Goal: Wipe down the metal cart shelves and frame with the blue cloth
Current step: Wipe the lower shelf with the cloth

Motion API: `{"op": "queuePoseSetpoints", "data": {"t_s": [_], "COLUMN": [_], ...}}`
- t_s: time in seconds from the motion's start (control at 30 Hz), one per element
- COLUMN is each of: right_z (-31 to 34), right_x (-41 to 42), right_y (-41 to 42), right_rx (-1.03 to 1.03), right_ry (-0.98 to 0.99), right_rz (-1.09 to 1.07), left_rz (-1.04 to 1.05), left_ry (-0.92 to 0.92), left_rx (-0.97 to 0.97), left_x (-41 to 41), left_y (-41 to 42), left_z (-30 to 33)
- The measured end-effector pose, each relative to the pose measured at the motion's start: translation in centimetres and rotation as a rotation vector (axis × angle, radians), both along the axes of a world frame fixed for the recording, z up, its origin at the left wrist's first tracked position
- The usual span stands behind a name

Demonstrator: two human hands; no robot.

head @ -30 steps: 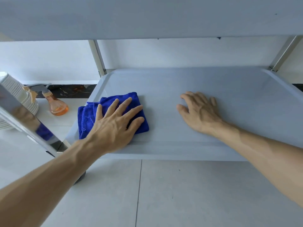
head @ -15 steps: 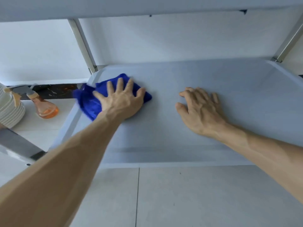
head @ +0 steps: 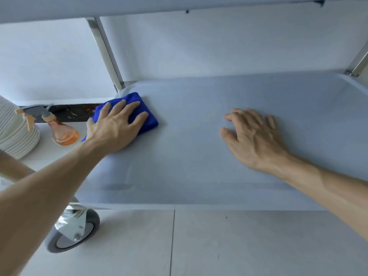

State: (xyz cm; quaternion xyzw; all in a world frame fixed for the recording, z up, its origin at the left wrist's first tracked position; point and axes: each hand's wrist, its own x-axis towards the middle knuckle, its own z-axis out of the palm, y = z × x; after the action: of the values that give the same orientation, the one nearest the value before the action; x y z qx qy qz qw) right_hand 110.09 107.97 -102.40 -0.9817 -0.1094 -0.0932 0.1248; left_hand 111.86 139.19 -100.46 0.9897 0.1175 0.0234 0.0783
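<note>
left hand [head: 117,128] flat on the blue cloth [head: 148,114], fingers straight and spread, pressing it down onto the lower shelf [head: 199,156] of the metal cart; nothing curled around the fabric. cloth bunched at about 10 o'clock on the shelf, hard by the far-left corner, just beside the foot of the left rear upright [head: 105,54], with one edge poking out past the shelf's left rim under the wrist. right hand [head: 253,136] resting palm-down on bare shelf at about 2 o'clock from frame centre, fingers relaxed and slightly bent, holding nothing, well apart from the cloth. underside of the upper shelf [head: 179,5] across the top at 12 o'clock; right rear upright [head: 358,62] at 1 o'clock. grey caster wheel [head: 73,232] at 7 o'clock beneath the near-left corner, on pale tiled floor [head: 239,246]. off the cart at 9 o'clock: orange spray bottle [head: 62,130] upright, and just left of it a stack of white plates [head: 16,132].
</note>
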Motion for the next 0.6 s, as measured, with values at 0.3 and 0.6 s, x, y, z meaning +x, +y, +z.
{"op": "queuePoseSetpoints", "data": {"t_s": [0.3,0.6], "right_z": [0.4,0.3], "right_x": [-0.2,-0.2], "right_y": [0.0,-0.2], "right_rx": [-0.017,-0.012], "right_ry": [0.013,0.026], "right_rz": [-0.010,-0.005], "left_rz": [-0.158,-0.369], "left_ry": [-0.016,-0.086], "left_rx": [-0.038,-0.040], "left_x": [5.9,3.4], "left_y": [-10.9,-2.0], "left_z": [-0.2,-0.4]}}
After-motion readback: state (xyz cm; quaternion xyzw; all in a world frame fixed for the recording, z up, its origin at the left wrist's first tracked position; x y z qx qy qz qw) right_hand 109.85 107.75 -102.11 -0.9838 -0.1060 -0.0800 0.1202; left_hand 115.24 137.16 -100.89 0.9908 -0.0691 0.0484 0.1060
